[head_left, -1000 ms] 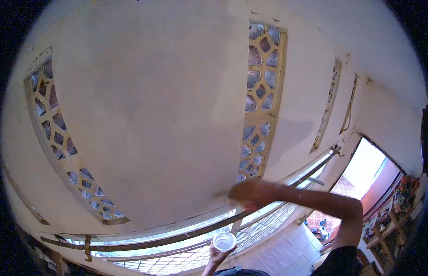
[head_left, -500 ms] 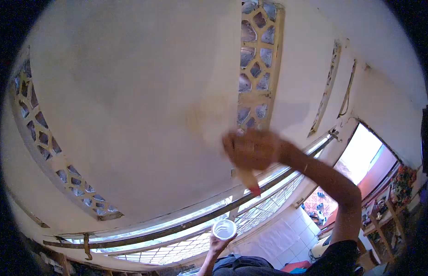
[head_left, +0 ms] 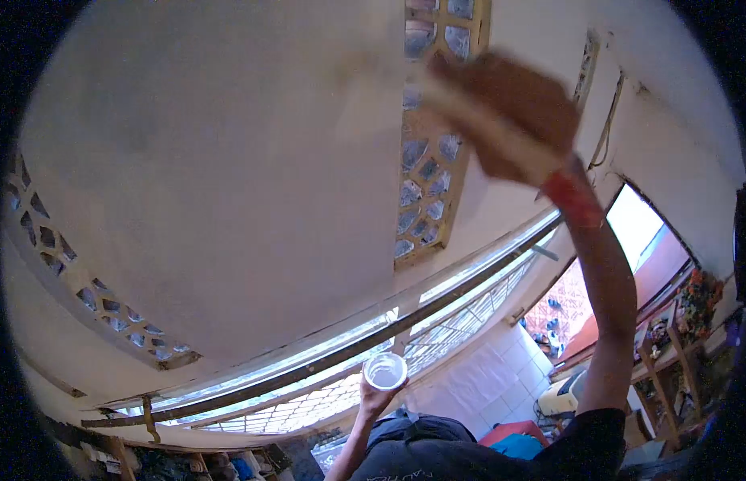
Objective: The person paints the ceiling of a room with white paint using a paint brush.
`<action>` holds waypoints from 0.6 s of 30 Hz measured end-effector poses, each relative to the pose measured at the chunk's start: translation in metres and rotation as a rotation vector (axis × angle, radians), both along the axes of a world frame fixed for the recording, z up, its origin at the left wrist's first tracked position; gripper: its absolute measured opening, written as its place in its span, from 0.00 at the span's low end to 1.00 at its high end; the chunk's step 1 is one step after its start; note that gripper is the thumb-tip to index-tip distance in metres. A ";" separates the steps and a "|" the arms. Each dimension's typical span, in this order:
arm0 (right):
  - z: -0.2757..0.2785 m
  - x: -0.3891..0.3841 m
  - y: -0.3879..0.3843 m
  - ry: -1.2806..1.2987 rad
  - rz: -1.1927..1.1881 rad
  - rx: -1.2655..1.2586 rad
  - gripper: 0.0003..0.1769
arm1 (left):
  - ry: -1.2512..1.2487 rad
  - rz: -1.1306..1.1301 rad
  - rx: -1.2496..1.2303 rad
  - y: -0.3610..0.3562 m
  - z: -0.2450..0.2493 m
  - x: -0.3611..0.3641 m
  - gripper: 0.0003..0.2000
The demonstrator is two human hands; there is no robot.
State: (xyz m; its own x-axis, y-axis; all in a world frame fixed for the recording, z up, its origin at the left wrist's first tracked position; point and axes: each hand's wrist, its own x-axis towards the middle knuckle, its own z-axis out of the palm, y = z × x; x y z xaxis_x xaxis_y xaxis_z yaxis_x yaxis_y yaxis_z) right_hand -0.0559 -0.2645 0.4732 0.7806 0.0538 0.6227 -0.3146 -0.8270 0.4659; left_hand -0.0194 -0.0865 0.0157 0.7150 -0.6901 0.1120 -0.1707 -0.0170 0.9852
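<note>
My right hand (head_left: 509,112) is raised at the upper right, blurred by motion, with its fingers closed round a pale wooden handle (head_left: 501,132) that has a red end near my wrist. The far end of the tool is too blurred to make out, close to the white wall surface (head_left: 253,160). Low in the middle, my left hand (head_left: 379,397) holds a white cup (head_left: 385,372) by its side. The cup's mouth faces the camera, and whitish streaks show inside it.
Patterned openwork panels (head_left: 425,192) run along the wall, one right of centre and one at left. A dark bar (head_left: 309,370) crosses below, before a grilled window. An open doorway (head_left: 633,220) and wooden shelves (head_left: 677,361) stand at right.
My right hand has risen, carrying the handle up and to the right in the view. My left hand and the cup appear slightly higher, and the wall has shifted in view.
</note>
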 end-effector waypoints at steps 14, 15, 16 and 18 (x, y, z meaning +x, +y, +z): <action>-0.265 -0.027 0.009 0.325 0.836 0.183 0.18 | -0.001 0.029 0.030 0.010 -0.019 0.001 0.29; -0.269 -0.033 0.014 0.148 0.906 0.419 0.20 | 0.003 0.016 0.035 0.009 -0.023 0.002 0.29; -0.275 -0.041 0.019 0.000 0.920 0.593 0.21 | 0.009 0.004 0.038 0.011 -0.022 0.003 0.30; -0.301 -0.059 0.043 -0.253 0.663 0.957 0.15 | 0.024 -0.030 0.036 0.011 -0.020 -0.002 0.30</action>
